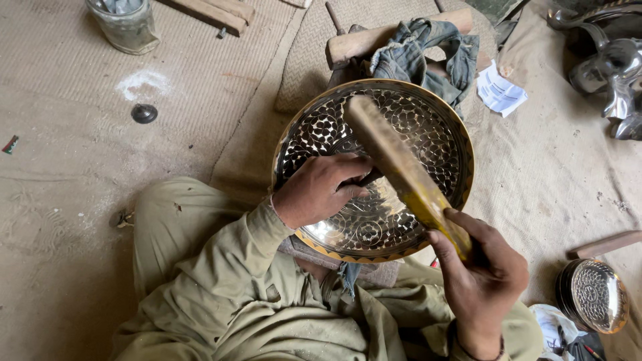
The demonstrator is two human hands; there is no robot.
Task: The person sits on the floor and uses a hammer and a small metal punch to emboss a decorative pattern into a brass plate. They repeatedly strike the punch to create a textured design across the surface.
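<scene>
A large round brass tray point(438, 127) with an engraved floral pattern leans in front of me on a wooden block. My left hand point(321, 188) rests on its face, fingers curled around a small dark tool pressed against the metal. My right hand point(483, 277) grips the yellow handle of a long wooden mallet point(391, 157), whose flat head lies raised over the middle of the tray. My legs in olive cloth sit just below the tray.
A denim rag point(418, 57) and a wooden block point(354, 43) lie behind the tray. A smaller engraved bowl point(595, 294) sits at right, shiny metal vessels point(612, 63) at top right, a glass jar point(127, 23) at top left, woven mats underneath.
</scene>
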